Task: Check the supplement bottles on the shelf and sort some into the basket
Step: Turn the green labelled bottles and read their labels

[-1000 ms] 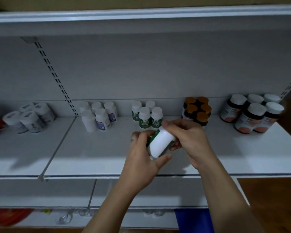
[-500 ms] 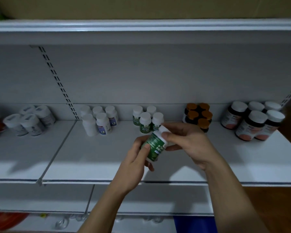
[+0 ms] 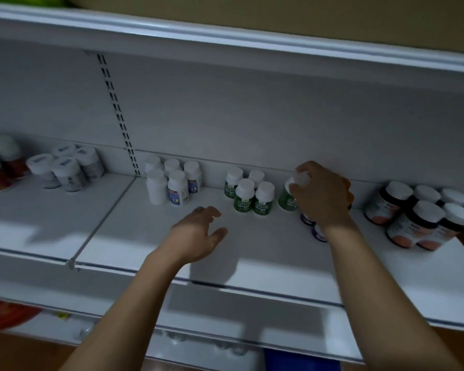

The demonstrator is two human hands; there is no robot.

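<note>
Bottle (image 3: 287, 200) with the green label sat at the far side of the shelf (image 3: 252, 253), just right of the four matching green bottles (image 3: 248, 194). My right hand (image 3: 319, 194) came down on it from above and gripped it round the white cap. The labelled body showed below and left of my palm, leaning slightly. I could not tell whether its base touched the board.

My left hand (image 3: 196, 234) hovered nearer and further left over bare shelf, fingers loose and spread, holding nothing, well apart from the bottle.

Behind my right hand I could make out orange caps (image 3: 347, 186), mostly hidden, and under the wrist two small purple-labelled bottles (image 3: 318, 232). Further right stood dark jars (image 3: 418, 218) with white caps. Left of the green group was a cluster of white bottles (image 3: 172, 183), and past the slotted upright more white-lidded tubs (image 3: 65, 168), too blurred for me to read.
</note>
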